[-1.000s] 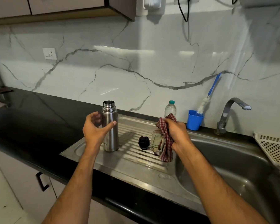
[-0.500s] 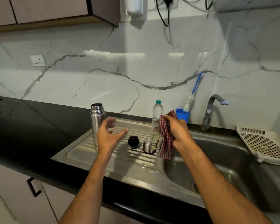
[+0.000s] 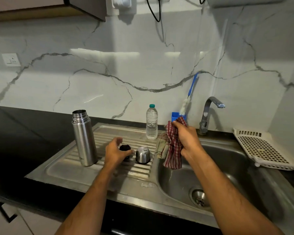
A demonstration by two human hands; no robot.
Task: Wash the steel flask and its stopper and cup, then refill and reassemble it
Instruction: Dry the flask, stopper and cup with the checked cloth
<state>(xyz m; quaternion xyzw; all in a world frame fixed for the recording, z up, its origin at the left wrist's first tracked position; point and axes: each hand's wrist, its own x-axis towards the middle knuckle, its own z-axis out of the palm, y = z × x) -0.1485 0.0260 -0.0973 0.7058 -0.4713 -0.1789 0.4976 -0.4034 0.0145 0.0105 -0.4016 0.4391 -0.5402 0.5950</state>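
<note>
On the drainboard (image 3: pixel 85 168), my left hand (image 3: pixel 115 152), its grip relaxed and unfilled, hovers at the black stopper (image 3: pixel 125 148); a hasty reach could topple the cup (image 3: pixel 143 155) just beside. My right hand (image 3: pixel 187 139) clutches the checked cloth (image 3: pixel 171 150). Farther left stands the uncapped flask (image 3: pixel 84 138).

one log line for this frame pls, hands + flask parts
left hand: open, reaching over black round stopper | right hand: holds red checked cloth | steel cylindrical flask: upright, uncapped, on drainboard | steel domed cup: inverted beside stopper
</note>
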